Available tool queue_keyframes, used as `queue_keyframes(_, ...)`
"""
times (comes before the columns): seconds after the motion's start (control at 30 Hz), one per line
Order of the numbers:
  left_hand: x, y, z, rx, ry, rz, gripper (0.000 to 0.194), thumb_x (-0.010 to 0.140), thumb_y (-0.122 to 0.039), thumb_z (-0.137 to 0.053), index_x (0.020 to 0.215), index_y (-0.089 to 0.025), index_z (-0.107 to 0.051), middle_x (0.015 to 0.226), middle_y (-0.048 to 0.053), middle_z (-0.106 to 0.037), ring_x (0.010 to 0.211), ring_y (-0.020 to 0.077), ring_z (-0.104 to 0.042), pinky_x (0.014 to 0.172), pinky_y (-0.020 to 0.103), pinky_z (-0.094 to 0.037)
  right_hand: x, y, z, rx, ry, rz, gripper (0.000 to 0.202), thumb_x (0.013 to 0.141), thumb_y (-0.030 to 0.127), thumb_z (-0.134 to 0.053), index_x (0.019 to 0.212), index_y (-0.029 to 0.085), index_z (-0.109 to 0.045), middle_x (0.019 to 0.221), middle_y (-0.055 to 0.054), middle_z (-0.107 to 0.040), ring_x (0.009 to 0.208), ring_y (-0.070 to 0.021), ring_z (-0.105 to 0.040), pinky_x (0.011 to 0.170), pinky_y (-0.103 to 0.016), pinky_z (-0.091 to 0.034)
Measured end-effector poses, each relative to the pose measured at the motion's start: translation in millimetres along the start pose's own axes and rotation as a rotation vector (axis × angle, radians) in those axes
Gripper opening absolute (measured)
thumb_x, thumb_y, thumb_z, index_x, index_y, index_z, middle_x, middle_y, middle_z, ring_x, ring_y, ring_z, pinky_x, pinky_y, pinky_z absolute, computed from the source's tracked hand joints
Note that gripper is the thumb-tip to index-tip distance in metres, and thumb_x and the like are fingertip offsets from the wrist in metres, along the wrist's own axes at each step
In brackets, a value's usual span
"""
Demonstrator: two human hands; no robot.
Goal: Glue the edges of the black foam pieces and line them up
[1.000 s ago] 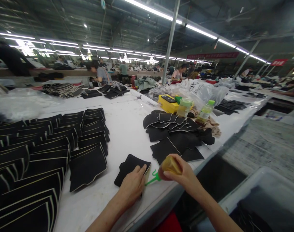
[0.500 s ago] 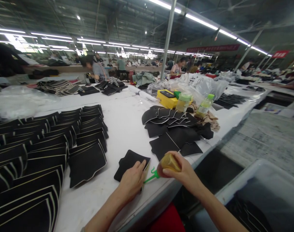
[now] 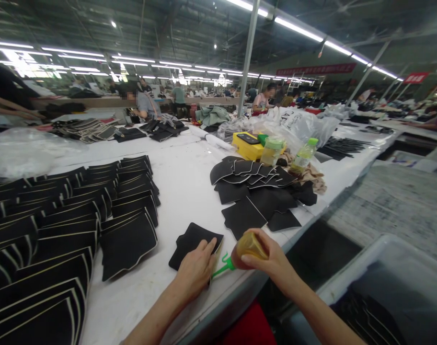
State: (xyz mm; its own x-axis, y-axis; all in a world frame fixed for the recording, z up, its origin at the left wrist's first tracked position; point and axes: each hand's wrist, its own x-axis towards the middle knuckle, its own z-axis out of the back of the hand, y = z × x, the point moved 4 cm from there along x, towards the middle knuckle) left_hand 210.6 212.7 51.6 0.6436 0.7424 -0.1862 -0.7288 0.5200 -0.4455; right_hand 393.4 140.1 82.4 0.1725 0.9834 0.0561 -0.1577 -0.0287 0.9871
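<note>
My left hand lies flat with outstretched fingers on a black sheet piece, pressing it to the white table. The piece has a pale edge on its right side. In my right hand is a translucent squeeze bottle of amber liquid, tilted down to the left. Its thin green nozzle reaches the near right edge of the piece, close to my left fingers. The very tip is partly hidden by the hand, so I cannot tell whether it touches.
Rows of overlapping black pieces cover the left of the table. Beyond the bottle lies a loose pile of black pieces, with a yellow box, a jar and a green-capped bottle behind. A plastic bin stands at right.
The bottle has shifted slightly down and left, its nozzle sliding a little along the edge of the piece. My left hand stays almost where it was.
</note>
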Motion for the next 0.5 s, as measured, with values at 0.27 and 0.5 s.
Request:
queue_keyframes(0.27,-0.3,-1.1,1.0,0.003,0.019,0.007,0.047,0.097,-0.023,-0.031,0.143,-0.015,-0.037,0.117,0.009,-0.053,0.098,0.0215,-0.06,0.085,0.031,-0.045,7.2,-8.0,13.6,-0.118,-0.104,0.051,0.052,0.07,0.044,-0.078,0.11,0.022,-0.053,0.097,-0.002,-0.061,0.089,-0.0242,-0.058,0.08,-0.034,-0.043)
queue_keyframes(0.5,1.3,1.4,-0.8,0.002,0.015,-0.001,0.047,0.096,-0.022,-0.029,0.143,-0.016,-0.037,0.115,0.008,-0.054,0.095,0.0216,-0.061,0.082,0.03,-0.045,22.0,-2.0,26.5,-0.245,-0.23,0.155,0.052,0.073,0.048,-0.076,0.112,0.023,-0.051,0.099,-0.001,-0.06,0.09,-0.024,-0.058,0.079,-0.033,-0.044)
